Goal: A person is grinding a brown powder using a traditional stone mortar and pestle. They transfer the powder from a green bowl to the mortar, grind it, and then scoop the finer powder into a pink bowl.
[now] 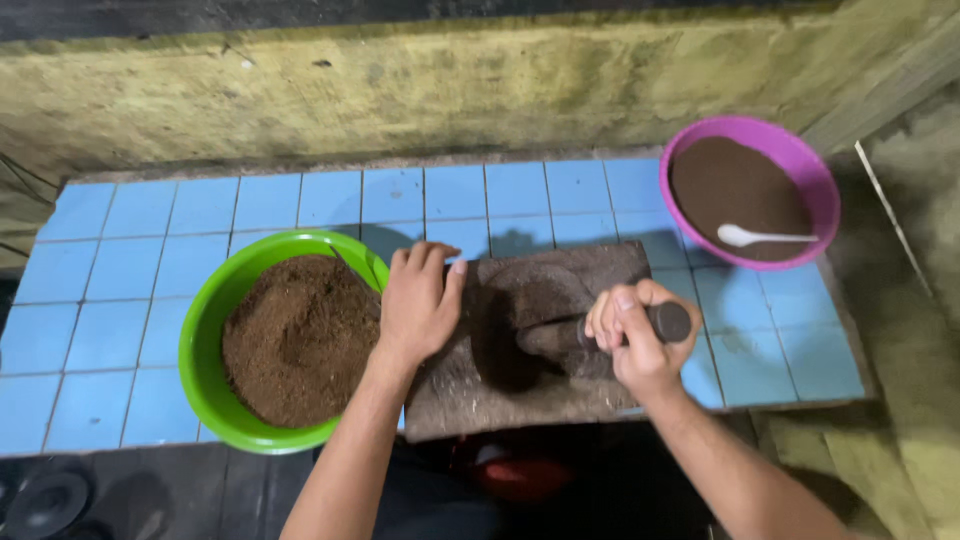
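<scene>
A: Right hand [645,345] wrapped round the pestle [610,335] on the slab [560,280] at the table's [130,270] front edge.

B: Left hand [418,305] flat, bracing it — press steadily, keep powder off the green bowl [205,330] side.

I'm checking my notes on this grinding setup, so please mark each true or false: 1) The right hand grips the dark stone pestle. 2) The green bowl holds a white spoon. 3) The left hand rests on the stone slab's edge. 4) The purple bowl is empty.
1) The right hand grips the dark cylindrical stone pestle: true.
2) The round green plastic bowl holds a white spoon: false; the white plastic spoon lies in the round purple plastic bowl.
3) The left hand rests on the grey stone grinding slab: true.
4) The purple bowl is empty: false; it holds dark brown powder.
</scene>
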